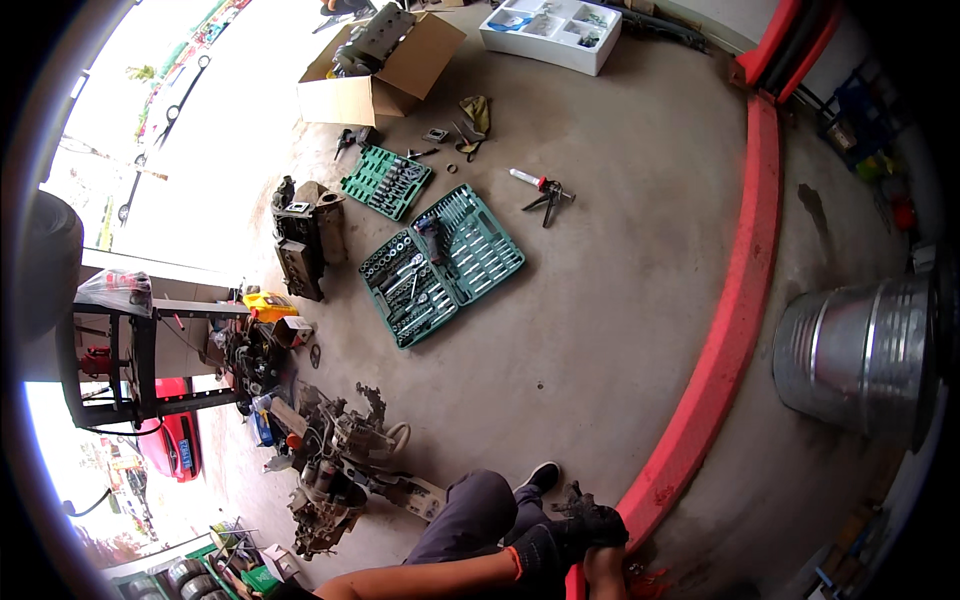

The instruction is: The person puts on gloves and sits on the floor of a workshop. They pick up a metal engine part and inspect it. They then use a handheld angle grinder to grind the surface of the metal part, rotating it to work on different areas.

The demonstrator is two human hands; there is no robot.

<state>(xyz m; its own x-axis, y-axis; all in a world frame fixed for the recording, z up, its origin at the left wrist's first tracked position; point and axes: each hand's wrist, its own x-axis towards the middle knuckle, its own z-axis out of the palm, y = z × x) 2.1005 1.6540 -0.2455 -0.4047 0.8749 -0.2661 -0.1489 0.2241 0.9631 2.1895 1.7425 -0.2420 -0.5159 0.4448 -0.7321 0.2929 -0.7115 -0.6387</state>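
Both my hands wear black work gloves and meet low in the view, above my knee in grey trousers. My left hand, with an orange cuff at the wrist, presses against my right hand. The right hand's fingers spread upward and hold no tool. Whether the left hand's fingers grip the right glove is hidden. My black shoe rests on the concrete beside a red steel rail. A dismantled oily engine assembly lies to the left of my leg.
An open green socket set and a smaller one lie on the floor ahead, with a cylinder head, a caulking gun, a cardboard box and a white tray. A metal bucket stands right.
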